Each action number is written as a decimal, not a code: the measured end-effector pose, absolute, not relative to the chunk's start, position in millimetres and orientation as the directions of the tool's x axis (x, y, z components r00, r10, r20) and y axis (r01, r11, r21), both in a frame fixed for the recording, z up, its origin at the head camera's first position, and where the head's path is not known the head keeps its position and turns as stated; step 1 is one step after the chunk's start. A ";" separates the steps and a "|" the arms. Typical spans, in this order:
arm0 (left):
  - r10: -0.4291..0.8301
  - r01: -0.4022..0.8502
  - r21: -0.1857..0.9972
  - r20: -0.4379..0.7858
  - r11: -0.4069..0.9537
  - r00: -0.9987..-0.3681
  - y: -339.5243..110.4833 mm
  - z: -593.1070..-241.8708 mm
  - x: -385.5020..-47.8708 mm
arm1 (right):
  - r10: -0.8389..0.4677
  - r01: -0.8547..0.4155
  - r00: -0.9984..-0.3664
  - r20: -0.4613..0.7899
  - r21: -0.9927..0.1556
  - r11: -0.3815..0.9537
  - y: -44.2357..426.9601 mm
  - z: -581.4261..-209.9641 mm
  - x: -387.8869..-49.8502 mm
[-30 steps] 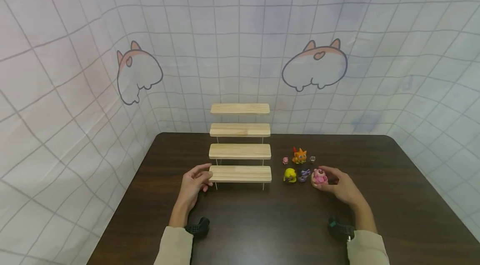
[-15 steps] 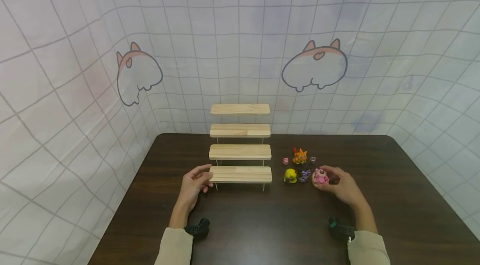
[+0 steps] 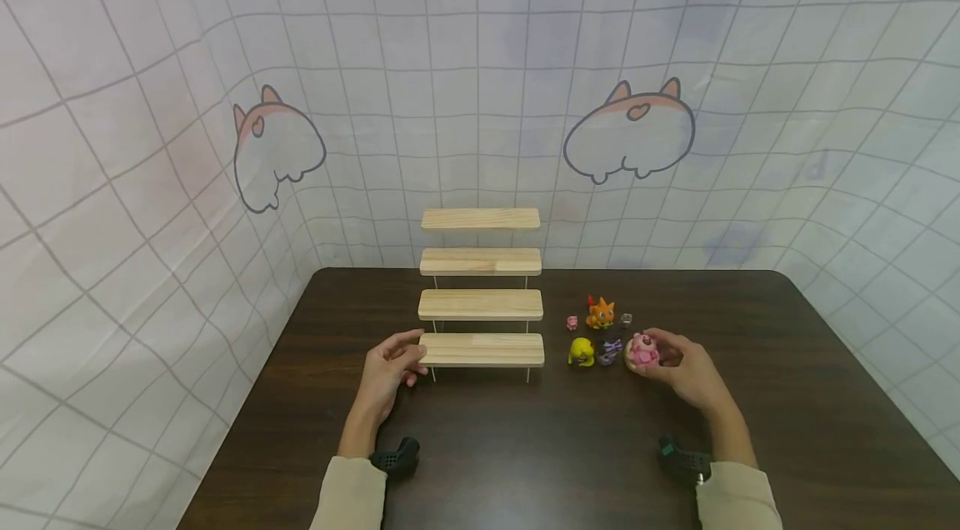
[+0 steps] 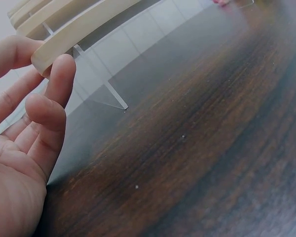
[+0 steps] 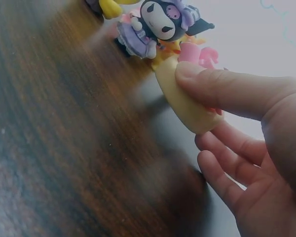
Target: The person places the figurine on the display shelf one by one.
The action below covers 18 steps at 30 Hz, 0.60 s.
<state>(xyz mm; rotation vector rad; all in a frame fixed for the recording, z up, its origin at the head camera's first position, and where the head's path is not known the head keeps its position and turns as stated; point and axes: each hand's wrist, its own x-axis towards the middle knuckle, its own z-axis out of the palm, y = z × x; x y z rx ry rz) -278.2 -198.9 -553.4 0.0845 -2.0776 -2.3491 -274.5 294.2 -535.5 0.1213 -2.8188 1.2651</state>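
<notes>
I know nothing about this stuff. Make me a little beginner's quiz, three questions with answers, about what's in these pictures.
1. What is the right hand holding?
2. True or false: the left hand touches the top shelf.
3. How many wooden levels does the stand have?

Key:
1. A pink figurine.
2. False; it pinches the end of the lowest shelf.
3. Four.

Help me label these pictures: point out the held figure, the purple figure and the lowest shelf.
Held figure (image 3: pixel 643 350): head view, on its pink body.
Purple figure (image 5: pixel 157 20): right wrist view, on its white face.
Lowest shelf (image 3: pixel 482 349): head view, middle of its top face.
</notes>
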 end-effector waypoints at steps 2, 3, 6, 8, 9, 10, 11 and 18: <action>-0.037 -0.033 0.992 -0.037 -0.125 -0.999 -198.9 -553.8 -278.2 | -0.050 -0.091 -0.996 0.078 -0.742 0.664 294.5 -534.6 -274.6; -0.035 -0.031 0.992 -0.036 -0.125 -0.999 -199.0 -553.9 -278.3 | -0.049 -0.090 -0.996 0.077 -0.742 0.665 294.7 -534.1 -274.6; -0.034 -0.031 0.991 -0.036 -0.127 -0.999 -199.2 -554.0 -277.9 | -0.043 -0.090 -0.996 0.082 -0.740 0.666 294.5 -532.2 -274.7; -0.033 -0.029 0.991 -0.033 -0.127 -0.999 -199.4 -553.9 -277.8 | -0.044 -0.097 -0.995 0.091 -0.739 0.667 294.2 -530.3 -274.5; -0.033 -0.027 0.992 -0.031 -0.127 -0.999 -199.5 -553.8 -277.6 | -0.042 -0.101 -0.994 0.098 -0.738 0.667 293.9 -529.4 -274.5; -0.033 -0.025 0.991 -0.029 -0.130 -0.999 -199.5 -553.6 -277.4 | -0.039 -0.101 -0.994 0.101 -0.739 0.666 293.6 -528.1 -274.4; -0.032 -0.022 0.991 -0.027 -0.131 -0.999 -199.5 -553.5 -277.3 | -0.036 -0.102 -0.994 0.104 -0.738 0.667 293.3 -526.8 -274.1; -0.034 -0.030 0.991 -0.035 -0.129 -0.999 -199.7 -553.8 -277.5 | -0.030 -0.115 -0.991 0.128 -0.733 0.671 291.8 -516.6 -270.9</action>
